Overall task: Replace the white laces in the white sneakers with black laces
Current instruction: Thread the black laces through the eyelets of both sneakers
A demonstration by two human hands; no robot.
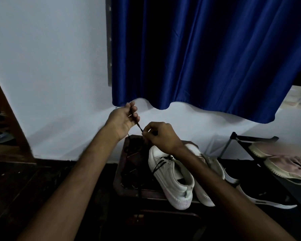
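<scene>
looks mid-lacing: your left hand [124, 117] and right hand [161, 134] each pinch the black lace [138, 125]; next, feed its tip through an eyelet of the sneaker [172, 176].

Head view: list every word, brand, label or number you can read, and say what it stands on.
None can be read.
White sneaker: a curved side mark, no letters legible.
Black shoe: white stripes only, too dim for any lettering.
Pink shoes: no text visible.

Sneakers [172, 181] side by side on stool [117, 176], shoe rack [236, 136] to their right.
</scene>
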